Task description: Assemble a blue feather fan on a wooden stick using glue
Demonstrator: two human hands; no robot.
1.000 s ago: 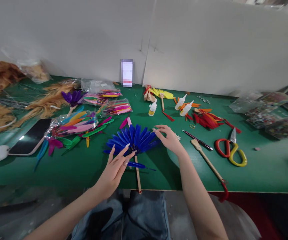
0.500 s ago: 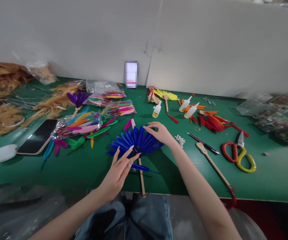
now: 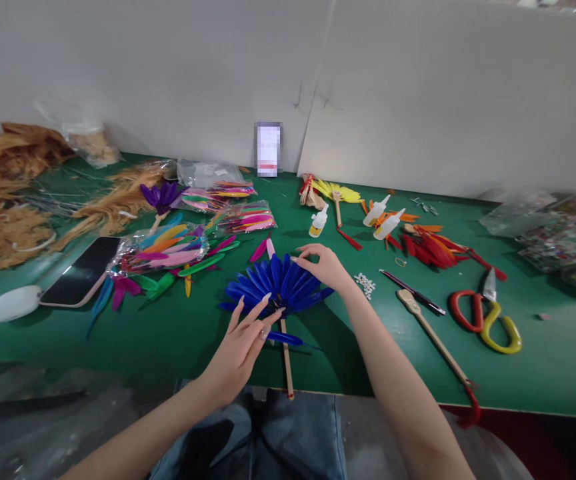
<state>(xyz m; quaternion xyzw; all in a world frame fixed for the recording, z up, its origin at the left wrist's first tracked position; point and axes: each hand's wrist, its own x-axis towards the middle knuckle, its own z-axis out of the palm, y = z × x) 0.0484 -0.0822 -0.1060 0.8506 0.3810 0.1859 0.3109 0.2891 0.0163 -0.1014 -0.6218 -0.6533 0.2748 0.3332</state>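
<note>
A fan of blue feathers [image 3: 258,283] lies spread on the green table, its wooden handle [image 3: 289,373] pointing toward me. My left hand [image 3: 243,343] rests over the fan's lower left part with fingers stretched apart, fingertips pressing near where the feathers meet the handle. Beneath those fingers a loose blue feather [image 3: 291,339] crosses the handle. At the fan's upper right edge, my right hand [image 3: 322,265] is curled, thumb and fingertips together at the end of one blue feather. A pink feather [image 3: 270,248] lies just behind the fan.
Left are a phone [image 3: 81,272], a white case [image 3: 15,303], bagged coloured feathers [image 3: 168,250] and brown fibres [image 3: 8,220]. Right are white beads [image 3: 365,285], a pen [image 3: 418,293], a bare wooden handle [image 3: 433,333] and scissors [image 3: 485,310]. Behind stand glue bottles [image 3: 319,221] and a yellow fan [image 3: 341,191].
The view has shifted slightly, so everything sits a little farther right. Both hands keep nearly the same places on the blue fan.
</note>
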